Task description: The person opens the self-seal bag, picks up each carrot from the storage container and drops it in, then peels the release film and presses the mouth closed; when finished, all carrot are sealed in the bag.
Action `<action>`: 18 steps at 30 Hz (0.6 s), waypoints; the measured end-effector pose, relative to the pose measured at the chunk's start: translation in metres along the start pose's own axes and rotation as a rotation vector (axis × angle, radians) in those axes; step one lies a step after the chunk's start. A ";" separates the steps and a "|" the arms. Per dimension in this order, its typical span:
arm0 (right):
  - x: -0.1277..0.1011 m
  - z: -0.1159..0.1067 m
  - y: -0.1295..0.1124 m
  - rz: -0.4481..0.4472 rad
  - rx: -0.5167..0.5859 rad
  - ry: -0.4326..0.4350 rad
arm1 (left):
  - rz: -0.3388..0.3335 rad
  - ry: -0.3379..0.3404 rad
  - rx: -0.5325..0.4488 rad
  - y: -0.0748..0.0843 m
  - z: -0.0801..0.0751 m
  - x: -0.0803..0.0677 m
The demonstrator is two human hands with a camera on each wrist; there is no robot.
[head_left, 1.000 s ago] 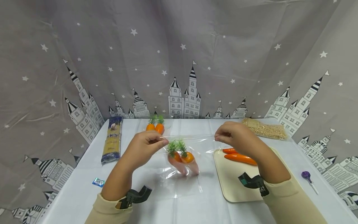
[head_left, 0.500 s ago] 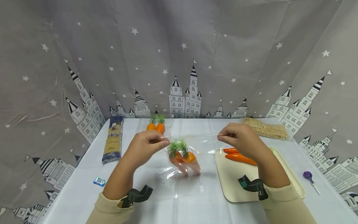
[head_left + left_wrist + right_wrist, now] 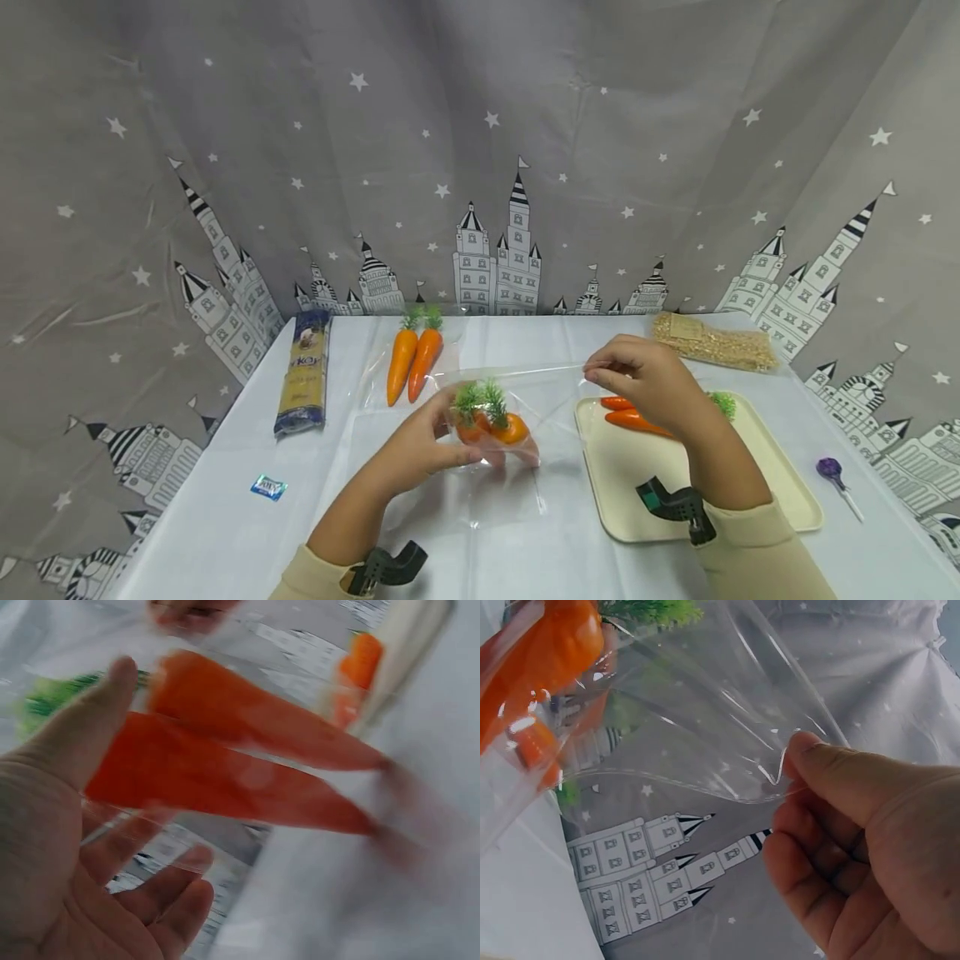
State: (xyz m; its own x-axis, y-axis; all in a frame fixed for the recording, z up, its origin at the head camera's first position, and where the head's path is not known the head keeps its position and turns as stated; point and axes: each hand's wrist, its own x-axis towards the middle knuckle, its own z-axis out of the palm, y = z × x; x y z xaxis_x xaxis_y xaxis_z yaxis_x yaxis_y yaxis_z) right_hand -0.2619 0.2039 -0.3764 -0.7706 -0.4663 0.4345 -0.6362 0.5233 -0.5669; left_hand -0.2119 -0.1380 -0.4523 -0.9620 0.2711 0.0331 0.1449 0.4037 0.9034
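Observation:
A clear plastic bag point(image 3: 705, 720) hangs over the middle of the table with two toy carrots point(image 3: 510, 429) inside, green tops up. My right hand point(image 3: 637, 371) pinches the bag's top right corner between thumb and fingers. Around the lower left of the bag comes my left hand point(image 3: 420, 450), its fingers spread and loosely bent behind the film. In the left wrist view the thumb point(image 3: 109, 712) lies near the carrots' thick ends, while the other fingers point(image 3: 169, 885) stand apart below them. The bag's film partly covers these fingers.
Behind, another clear bag holds two carrots point(image 3: 402, 367). A cream tray point(image 3: 645, 508) with more carrots point(image 3: 633, 421) lies at right. A gold and blue packet point(image 3: 302, 375), small blue sachet point(image 3: 268, 487), bag of grains point(image 3: 712, 342) and purple lollipop point(image 3: 830, 471) lie around.
My left hand has let go of the bag's top left corner and moved down and right to the bagged carrots. My right hand keeps its pinch, almost still.

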 end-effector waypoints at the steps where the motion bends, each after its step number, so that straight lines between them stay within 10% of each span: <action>1: 0.000 0.001 0.001 0.007 0.019 -0.003 | -0.021 0.005 -0.001 -0.005 0.004 0.000; 13: -0.017 0.045 0.047 0.089 0.549 -0.288 | -0.025 0.038 -0.005 -0.022 0.021 0.002; 18: -0.020 0.089 0.056 0.207 0.573 -0.442 | -0.022 0.058 0.005 -0.024 0.023 0.006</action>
State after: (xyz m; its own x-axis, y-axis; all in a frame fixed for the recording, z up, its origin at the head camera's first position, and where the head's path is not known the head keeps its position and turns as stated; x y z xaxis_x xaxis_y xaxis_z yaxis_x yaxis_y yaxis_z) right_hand -0.2793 0.1788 -0.4795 -0.7090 -0.7048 0.0261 -0.2678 0.2348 -0.9344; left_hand -0.2154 -0.1261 -0.4832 -0.9768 0.2105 0.0381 0.1244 0.4136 0.9019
